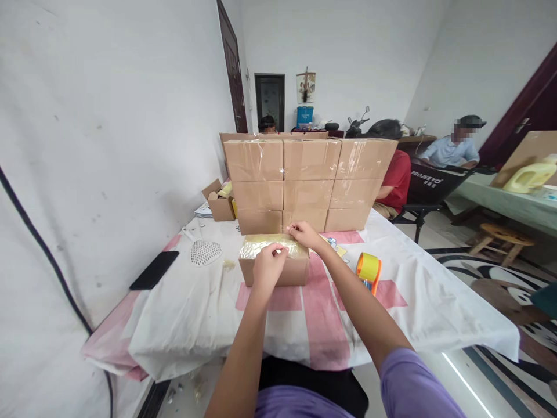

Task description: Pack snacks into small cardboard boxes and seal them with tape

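Over box [286,273] — L hand [268,264], R hand [303,233] pinched, hold unclr.

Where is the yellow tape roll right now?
In the head view, the yellow tape roll is on the tablecloth, right of the taped box and just past the right forearm.

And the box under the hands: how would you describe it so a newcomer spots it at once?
On the cloth-covered table, find the wall of stacked cardboard boxes. Just in front sits the low box, left hand and right hand at its top. Unlike those, it is a single box, its top broadly covered in shiny, yellowish tape.
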Demonstrator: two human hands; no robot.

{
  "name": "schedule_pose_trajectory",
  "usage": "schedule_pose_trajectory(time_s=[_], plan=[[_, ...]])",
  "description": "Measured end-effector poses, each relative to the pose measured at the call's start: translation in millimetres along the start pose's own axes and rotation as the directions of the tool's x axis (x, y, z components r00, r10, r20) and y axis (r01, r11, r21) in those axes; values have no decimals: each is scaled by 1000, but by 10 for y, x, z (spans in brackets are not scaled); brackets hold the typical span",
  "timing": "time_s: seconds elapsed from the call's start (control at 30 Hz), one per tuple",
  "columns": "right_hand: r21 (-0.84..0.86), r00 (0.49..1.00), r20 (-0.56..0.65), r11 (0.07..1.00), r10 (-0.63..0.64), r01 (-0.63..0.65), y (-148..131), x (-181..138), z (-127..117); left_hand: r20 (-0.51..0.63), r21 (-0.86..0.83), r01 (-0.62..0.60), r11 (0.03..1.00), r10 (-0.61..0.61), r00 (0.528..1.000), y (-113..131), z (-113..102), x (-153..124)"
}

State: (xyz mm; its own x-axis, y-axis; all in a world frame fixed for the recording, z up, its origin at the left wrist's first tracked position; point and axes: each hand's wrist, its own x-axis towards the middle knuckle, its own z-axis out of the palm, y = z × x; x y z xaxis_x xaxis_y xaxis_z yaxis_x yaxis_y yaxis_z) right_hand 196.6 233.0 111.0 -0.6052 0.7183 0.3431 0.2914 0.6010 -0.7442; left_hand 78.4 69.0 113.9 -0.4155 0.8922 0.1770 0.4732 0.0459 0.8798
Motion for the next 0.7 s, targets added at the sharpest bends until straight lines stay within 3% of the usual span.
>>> schedule_pose_trajectory(time_s=[0.1,0.27,0.7], plan=[[29,1000,4,1000,13,-13,7,-4,-24,10,-24,-41,999,41,999,54,32,-19],[-4,1000,-6,1000,29,-29,32,12,-67,51,-32,6,999,-4,999,56,126,-28],[-360,996,-87,932,6,-37,-73,-16,-7,33,241,63,968,-73,997,192,108,-32]])
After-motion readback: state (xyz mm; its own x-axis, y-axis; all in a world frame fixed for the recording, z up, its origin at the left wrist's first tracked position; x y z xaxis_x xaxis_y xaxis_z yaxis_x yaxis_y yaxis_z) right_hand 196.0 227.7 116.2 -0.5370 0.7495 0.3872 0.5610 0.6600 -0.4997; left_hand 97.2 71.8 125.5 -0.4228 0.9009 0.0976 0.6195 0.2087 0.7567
